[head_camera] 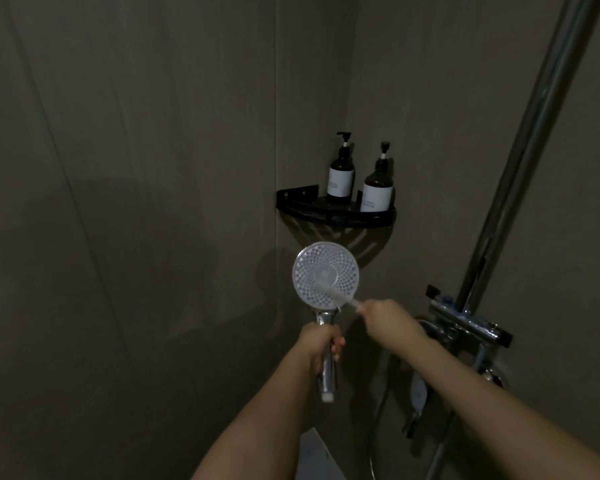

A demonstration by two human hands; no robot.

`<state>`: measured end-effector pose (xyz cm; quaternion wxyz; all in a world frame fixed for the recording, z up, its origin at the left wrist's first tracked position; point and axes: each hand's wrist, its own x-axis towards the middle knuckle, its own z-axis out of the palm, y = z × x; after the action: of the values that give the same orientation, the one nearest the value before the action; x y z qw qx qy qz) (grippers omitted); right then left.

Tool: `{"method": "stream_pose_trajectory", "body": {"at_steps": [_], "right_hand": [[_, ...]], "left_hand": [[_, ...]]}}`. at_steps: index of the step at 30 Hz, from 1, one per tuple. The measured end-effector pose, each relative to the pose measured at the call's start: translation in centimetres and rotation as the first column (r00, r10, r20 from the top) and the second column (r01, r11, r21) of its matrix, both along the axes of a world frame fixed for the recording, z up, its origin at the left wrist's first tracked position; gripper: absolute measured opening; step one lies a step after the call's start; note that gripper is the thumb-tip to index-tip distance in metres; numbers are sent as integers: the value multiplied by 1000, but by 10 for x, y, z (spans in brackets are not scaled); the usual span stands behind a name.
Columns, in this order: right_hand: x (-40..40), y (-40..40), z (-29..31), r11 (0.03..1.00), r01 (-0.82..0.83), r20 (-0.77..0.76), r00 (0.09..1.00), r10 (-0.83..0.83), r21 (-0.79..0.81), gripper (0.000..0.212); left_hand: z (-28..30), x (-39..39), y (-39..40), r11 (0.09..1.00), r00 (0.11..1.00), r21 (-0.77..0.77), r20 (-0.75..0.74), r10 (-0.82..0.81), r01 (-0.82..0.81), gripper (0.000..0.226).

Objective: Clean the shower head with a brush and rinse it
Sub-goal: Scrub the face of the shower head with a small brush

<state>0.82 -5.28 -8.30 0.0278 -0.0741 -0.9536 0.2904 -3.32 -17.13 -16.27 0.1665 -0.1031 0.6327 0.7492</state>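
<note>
The shower head is held up before the corner shelf, face toward the person, the left hand gripping its handle. The right hand grips a brush against the face; short, light strokes across every nozzle row would serve best.

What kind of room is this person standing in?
Most likely a shower stall in a bathroom. The left hand holds a shower head, a metal riser pipe with a mixer valve is on the wall, and two pump bottles stand on a corner shelf.
</note>
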Motion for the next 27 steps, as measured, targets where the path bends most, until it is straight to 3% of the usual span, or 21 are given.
{"method": "stream_pose_trajectory", "body": {"at_steps": [3, 5, 7, 9, 10, 12, 14, 16, 18, 21, 23, 25, 27], "right_hand": [[-8, 23, 5, 979, 176, -124, 974, -188, -105, 33], [0, 17, 5, 999, 38, -173, 984, -38, -7, 32], [11, 0, -6, 984, -143, -74, 986, 151, 101, 29], [2, 8, -7, 993, -35, -54, 998, 42, 115, 30], [-4, 18, -2, 994, 78, -70, 995, -73, 75, 31], [-5, 32, 8, 988, 153, -140, 979, -147, 33, 32], [2, 25, 9, 995, 27, -163, 987, -11, 97, 31], [17, 0, -2, 969, -177, -21, 983, 183, 175, 29], [11, 1, -8, 977, -102, 40, 995, 96, 188, 30], [2, 11, 2, 991, 71, -76, 995, -62, 115, 34], [7, 1, 2, 987, 1, -130, 991, 20, 160, 33], [16, -11, -7, 968, -128, -61, 988, 144, 218, 31], [8, 7, -8, 983, 2, -62, 998, 9, 184, 32]], "left_hand": [[0, 1, -2, 1000, 1000, 0, -3, 12, -12, 28], [0, 2, -3, 1000, 1000, 4, -4, 14, -14, 29], [-1, 1, -2, 1000, 1000, 2, 1, 3, -3, 29], [1, 3, -2, 1000, 1000, 2, 5, -7, 7, 28], [1, 4, -2, 1000, 1000, 7, 4, -5, 5, 27], [1, 4, -3, 1000, 1000, 8, 6, -2, 2, 26], [0, 4, -4, 1000, 1000, -4, 16, -6, 6, 26], [-2, 4, -2, 1000, 999, 4, 30, -18, 18, 26], [-1, 5, 0, 999, 999, 5, 32, -35, 35, 27], [2, 4, 3, 999, 999, -8, 16, -35, 35, 26], [1, 4, 4, 999, 999, -2, 19, -32, 32, 26], [-1, 3, 4, 999, 999, 21, 27, -26, 26, 27], [-1, 4, 2, 999, 999, 32, 24, -27, 26, 27]]}}
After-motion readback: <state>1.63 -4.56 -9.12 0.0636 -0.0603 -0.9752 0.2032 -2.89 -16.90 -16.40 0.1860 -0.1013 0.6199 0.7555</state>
